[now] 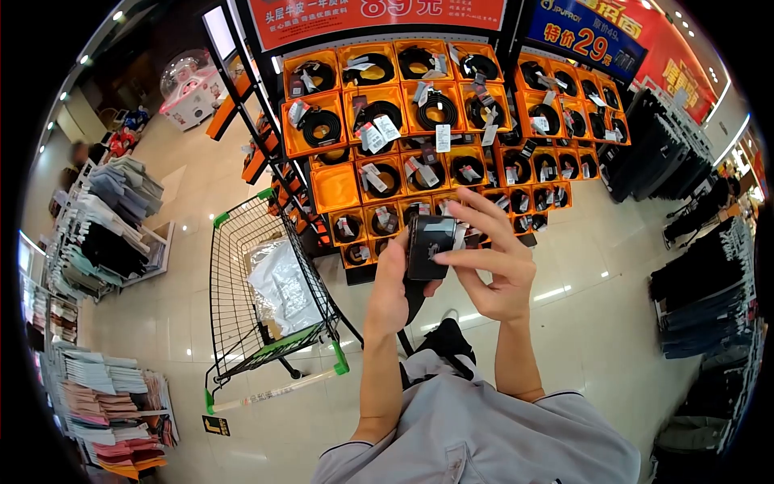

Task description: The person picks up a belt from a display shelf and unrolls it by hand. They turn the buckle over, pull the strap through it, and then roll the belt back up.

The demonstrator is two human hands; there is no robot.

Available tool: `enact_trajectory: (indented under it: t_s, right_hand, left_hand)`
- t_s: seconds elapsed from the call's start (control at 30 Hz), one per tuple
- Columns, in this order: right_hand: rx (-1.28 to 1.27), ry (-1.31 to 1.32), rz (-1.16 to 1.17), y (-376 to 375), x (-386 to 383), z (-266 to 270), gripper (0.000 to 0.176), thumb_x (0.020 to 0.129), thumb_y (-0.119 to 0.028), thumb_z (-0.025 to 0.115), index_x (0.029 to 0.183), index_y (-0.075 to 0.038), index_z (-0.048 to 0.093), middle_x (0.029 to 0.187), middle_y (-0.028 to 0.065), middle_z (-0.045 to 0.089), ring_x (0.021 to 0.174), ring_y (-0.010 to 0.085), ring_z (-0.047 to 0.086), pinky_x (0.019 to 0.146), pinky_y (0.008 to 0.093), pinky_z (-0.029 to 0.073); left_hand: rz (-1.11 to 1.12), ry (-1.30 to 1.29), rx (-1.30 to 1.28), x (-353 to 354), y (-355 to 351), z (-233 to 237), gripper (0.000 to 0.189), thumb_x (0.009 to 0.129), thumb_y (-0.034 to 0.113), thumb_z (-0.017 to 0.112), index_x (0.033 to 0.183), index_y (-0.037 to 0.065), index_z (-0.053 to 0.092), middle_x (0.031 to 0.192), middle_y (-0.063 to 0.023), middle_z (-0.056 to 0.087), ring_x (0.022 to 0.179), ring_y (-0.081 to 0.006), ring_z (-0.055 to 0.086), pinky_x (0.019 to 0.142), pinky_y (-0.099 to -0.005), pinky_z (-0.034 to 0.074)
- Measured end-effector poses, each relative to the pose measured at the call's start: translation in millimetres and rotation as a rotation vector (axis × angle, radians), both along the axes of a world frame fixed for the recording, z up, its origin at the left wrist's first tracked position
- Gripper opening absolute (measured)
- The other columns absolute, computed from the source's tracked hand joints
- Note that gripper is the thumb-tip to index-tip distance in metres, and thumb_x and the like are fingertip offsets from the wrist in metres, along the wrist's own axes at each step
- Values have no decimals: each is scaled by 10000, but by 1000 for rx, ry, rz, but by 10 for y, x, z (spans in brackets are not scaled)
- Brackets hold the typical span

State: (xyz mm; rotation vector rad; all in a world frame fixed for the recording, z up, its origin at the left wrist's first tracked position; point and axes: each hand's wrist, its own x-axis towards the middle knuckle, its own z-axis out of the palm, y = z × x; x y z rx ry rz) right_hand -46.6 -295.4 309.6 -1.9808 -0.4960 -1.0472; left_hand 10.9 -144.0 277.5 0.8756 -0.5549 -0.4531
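My left hand (390, 284) grips a coiled black belt (429, 246) from below and the left side. A loose end of the belt hangs down under the hand. My right hand (493, 256) touches the coil from the right, thumb and forefinger pinching its white tag at the top edge. Both hands are raised in front of an orange display rack (334, 189) whose square compartments hold several rolled black belts with paper tags.
A wire shopping cart (256, 289) with green trim stands at my left, holding a clear plastic bag. Folded clothes fill shelves (113, 210) on the far left. Dark garments hang on racks (697, 290) at right. Red and blue price signs hang above the display.
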Motion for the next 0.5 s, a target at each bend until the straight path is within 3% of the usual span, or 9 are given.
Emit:
enact_trajectory:
  t_s: [0.07,0.1,0.2,0.3,0.5]
  right_hand:
    - [49,-56,-39,-16,-19,8,376,676,130,645,944,-90,788,1269,140,655,1281,342,547,961,383,483]
    - [80,-87,-52,-39,-12,-18,316,703,113,678,954,-54,772,1245,164,652,1245,339,568,947,381,487]
    - [196,-74,-44,-74,-34,-61,267,732,61,725,988,-12,748,1206,178,657,1139,317,606,940,387,489]
    - [304,-22,2,-41,-102,-49,286,720,31,755,1004,-6,742,1148,172,670,1069,291,623,914,383,494]
    - [190,26,-3,-59,-124,-112,317,713,-7,799,1024,-15,737,1023,130,691,937,227,641,779,297,506]
  left_hand:
    - [39,-73,104,61,12,-113,747,1047,582,168,1181,-22,587,907,-125,669,609,-157,567,506,-272,421]
    - [80,-30,90,32,-14,-69,711,1056,556,215,1113,-41,596,814,-102,641,551,-149,532,480,-269,396]
    - [139,-78,101,2,-25,25,722,1059,549,217,1055,-58,607,744,-91,613,497,-145,492,467,-264,381]
    - [73,-88,56,8,3,32,616,1063,523,297,1094,-27,574,724,-40,561,548,-95,472,487,-234,365]
    - [187,48,189,-53,-57,216,706,1060,555,255,978,-32,638,618,-38,515,439,-104,435,421,-241,333]
